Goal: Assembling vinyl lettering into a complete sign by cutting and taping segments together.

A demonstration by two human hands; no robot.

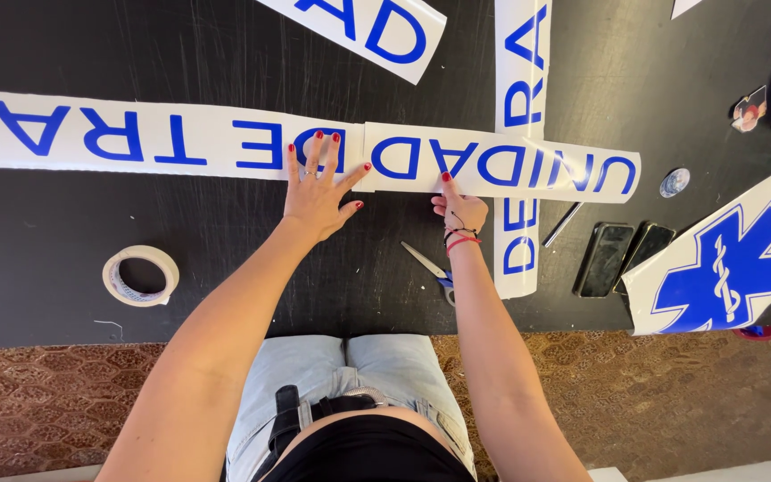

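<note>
Two long white vinyl strips with blue letters (pixel 225 141) are being joined end to end on the black worktable (pixel 46 250). The left hand (pixel 319 187) is pressed flat, fingers spread, on the seam; the right hand (pixel 460 210) is pinching the lower edge of the overlapping strip (pixel 493 165). Careful alignment seems needed next.

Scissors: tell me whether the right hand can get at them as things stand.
Probably yes. The scissors lie uncovered on the black table just beside the right forearm; the right hand, now pressing the white lettered strip, would only need to draw back.

Scissors (pixel 433 270) crowd the right wrist; bare table (pixel 46 214) lies leftward.
</note>
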